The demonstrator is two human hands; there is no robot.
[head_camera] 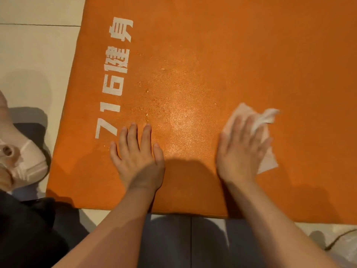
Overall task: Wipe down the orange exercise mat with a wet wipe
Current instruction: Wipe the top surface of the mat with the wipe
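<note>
Head cam: orange mat (231,55) w/ white "716" print (112,105), right hand (243,149) on wipe (268,120).

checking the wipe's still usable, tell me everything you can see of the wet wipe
The wet wipe is a thin white sheet, crumpled and partly bunched at its far end, lying on the orange exercise mat right of the glistening patch. The right hand presses it flat with straight fingers; its edges stick out beyond the fingertips and beside the palm. No visible dirt.
</note>
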